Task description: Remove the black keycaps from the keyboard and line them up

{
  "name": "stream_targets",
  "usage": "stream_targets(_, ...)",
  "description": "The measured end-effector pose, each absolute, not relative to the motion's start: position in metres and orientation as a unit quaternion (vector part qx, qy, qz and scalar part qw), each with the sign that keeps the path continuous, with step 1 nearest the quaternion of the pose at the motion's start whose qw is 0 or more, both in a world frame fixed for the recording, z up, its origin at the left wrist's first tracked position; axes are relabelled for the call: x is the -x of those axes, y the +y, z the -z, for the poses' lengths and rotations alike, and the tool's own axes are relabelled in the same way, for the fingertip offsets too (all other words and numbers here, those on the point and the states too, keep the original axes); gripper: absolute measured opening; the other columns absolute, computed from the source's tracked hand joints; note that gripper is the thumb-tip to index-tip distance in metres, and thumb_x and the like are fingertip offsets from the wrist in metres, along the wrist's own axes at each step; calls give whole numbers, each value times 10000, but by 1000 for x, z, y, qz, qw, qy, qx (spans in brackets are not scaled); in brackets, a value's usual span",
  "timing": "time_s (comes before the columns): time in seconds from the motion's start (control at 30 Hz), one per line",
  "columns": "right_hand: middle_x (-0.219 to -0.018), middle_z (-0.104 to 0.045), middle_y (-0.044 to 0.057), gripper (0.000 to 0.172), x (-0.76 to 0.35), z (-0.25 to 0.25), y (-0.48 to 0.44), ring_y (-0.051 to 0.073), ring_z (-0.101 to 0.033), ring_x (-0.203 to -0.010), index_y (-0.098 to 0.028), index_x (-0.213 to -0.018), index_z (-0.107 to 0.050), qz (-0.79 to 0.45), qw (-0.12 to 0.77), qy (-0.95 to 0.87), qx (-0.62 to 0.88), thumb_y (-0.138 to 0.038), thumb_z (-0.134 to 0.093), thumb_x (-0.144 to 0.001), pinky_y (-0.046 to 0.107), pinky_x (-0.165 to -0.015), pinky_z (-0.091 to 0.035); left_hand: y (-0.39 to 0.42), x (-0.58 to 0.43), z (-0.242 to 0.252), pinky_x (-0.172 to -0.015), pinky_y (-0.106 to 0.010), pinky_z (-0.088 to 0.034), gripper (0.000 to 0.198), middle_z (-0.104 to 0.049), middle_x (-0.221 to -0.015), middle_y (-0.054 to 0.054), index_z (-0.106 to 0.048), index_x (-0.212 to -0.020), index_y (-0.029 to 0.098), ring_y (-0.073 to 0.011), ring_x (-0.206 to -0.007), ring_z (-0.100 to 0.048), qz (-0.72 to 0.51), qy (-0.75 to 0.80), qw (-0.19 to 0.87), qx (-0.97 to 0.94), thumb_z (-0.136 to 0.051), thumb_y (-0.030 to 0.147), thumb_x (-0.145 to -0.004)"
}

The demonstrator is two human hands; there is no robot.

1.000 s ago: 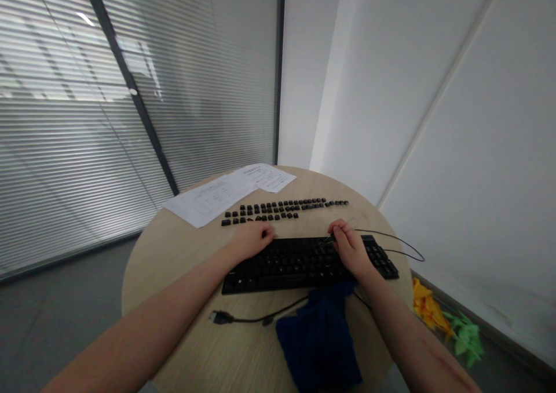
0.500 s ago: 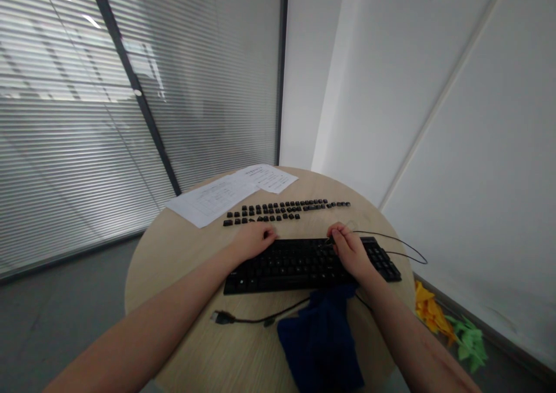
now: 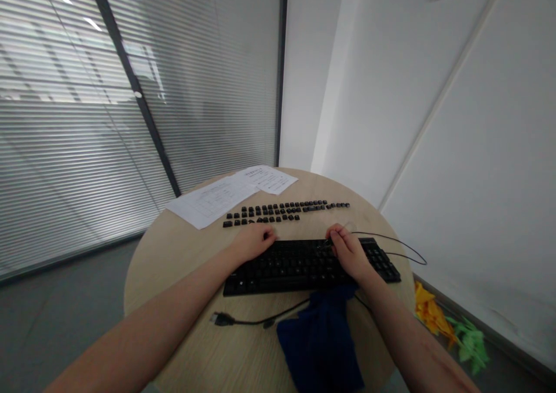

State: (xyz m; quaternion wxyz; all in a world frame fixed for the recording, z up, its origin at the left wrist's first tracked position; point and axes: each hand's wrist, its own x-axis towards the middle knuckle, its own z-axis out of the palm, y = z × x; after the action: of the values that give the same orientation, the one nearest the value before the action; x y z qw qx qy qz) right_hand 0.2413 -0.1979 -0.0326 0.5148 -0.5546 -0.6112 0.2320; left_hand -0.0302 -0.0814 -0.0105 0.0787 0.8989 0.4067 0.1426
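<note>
A black keyboard (image 3: 286, 270) lies across the round table. My left hand (image 3: 255, 240) rests at its upper left edge with the fingers curled; whether anything is inside them is hidden. Over the right part of the keys, my right hand (image 3: 345, 246) is pinched on a small, thin tool, perhaps of wire, too small to make out. Beyond the keyboard, loose black keycaps (image 3: 278, 210) lie in rows. A blue cloth (image 3: 321, 346) lies in front, partly over the black cable, whose USB plug (image 3: 222, 319) points left.
White printed sheets (image 3: 212, 200) lie at the back left of the round wooden table (image 3: 174, 254). A cable loop (image 3: 408, 247) hangs past the right edge. Orange (image 3: 433, 313) and green (image 3: 471, 341) crumpled things are at the lower right, by the white wall.
The view has shifted very slightly. Both hands stay in nearly the same places, the right one still pinched over the keys.
</note>
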Motion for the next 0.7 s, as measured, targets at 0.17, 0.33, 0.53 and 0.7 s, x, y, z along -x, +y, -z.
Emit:
stream_targets(0.17,-554,-446,-40,308,-241,31,-198,139,-412,-496,-218,-863,-568,-231,511,-612,557,-439,-400,-994,258,-484,-318,-81,30,12,-651,-271,-362,263,-640,-738,-24,-608,-688,178,-169,-720,-566,-146,400,79,-901,-554,324,-901)
stream_targets(0.33,-557,-442,-43,309,-240,30,-200,138,-413,-498,-216,-862,-565,-232,505,-619,556,-437,-397,-997,259,-495,-328,-81,31,12,-649,-268,-364,253,-638,-728,-20,-610,-687,180,-164,-707,-563,-150,400,85,-900,-561,318,-894)
stream_targets(0.53,-571,-468,-34,316,-239,30,-200,146,-438,-511,-216,-862,-572,-230,500,-620,559,-449,-401,-992,263,-504,-345,-81,30,13,-646,-271,-357,256,-646,-741,-22,-618,-687,181,-172,-731,-572,-156,406,85,-896,-571,324,-893)
stream_targets(0.7,-572,-481,-30,329,-238,30,-200,147,-438,-504,-218,-863,-577,-236,493,-620,563,-459,-393,-990,260,-485,-335,-85,30,8,-632,-268,-350,260,-634,-715,-18,-616,-681,182,-163,-702,-560,-147,412,88,-895,-557,320,-894)
